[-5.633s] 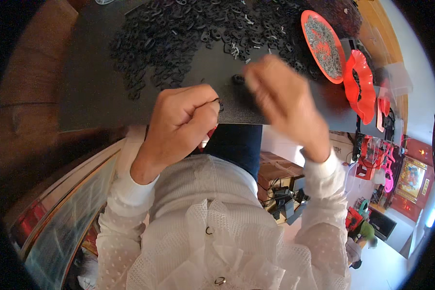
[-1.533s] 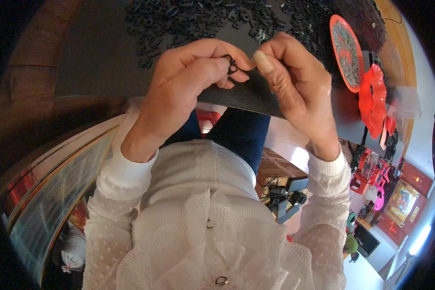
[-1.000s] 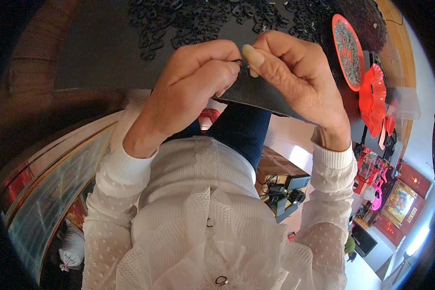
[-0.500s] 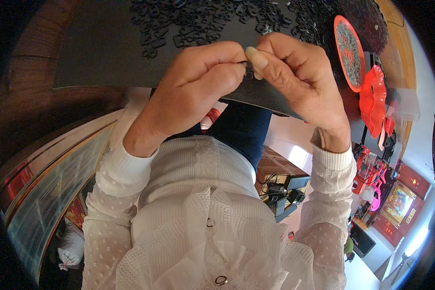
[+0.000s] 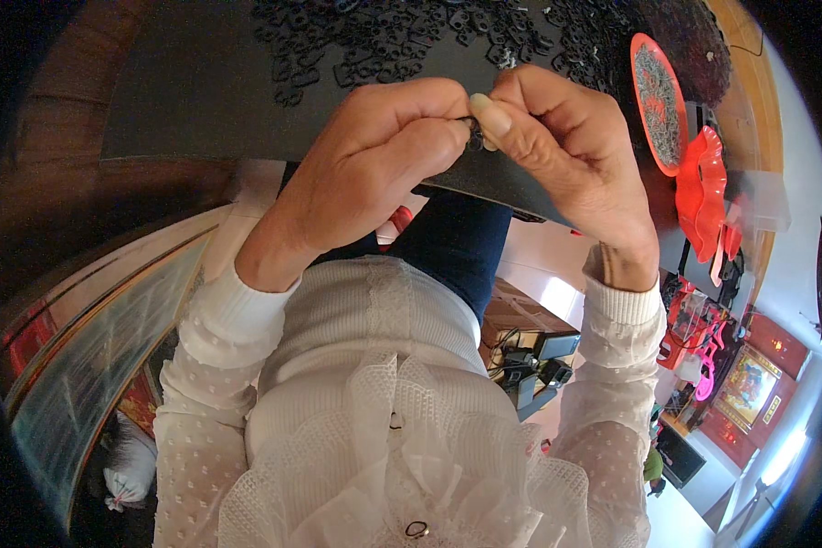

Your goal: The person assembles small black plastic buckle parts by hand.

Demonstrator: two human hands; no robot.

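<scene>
Both hands meet above the near edge of a dark table. A small black looped piece is pinched between them, mostly covered by fingers. My left hand is closed, its thumb and forefinger pressed on one side of the piece. My right hand is closed too, thumb against its bent forefinger at the other side; anything smaller in its fingertips is hidden. Just beyond my knuckles lies a wide spread of similar black looped pieces.
At the right, a red oval plate holds many small grey metal bits. A red wavy-rimmed dish sits nearer to me beside it. Tiny silvery bits lie among the black pieces. Below the table at right is a cardboard box with dark devices.
Both hands keep their pinch on the black piece, with only a very slight shift of the fingers. The whole view has moved a little.
</scene>
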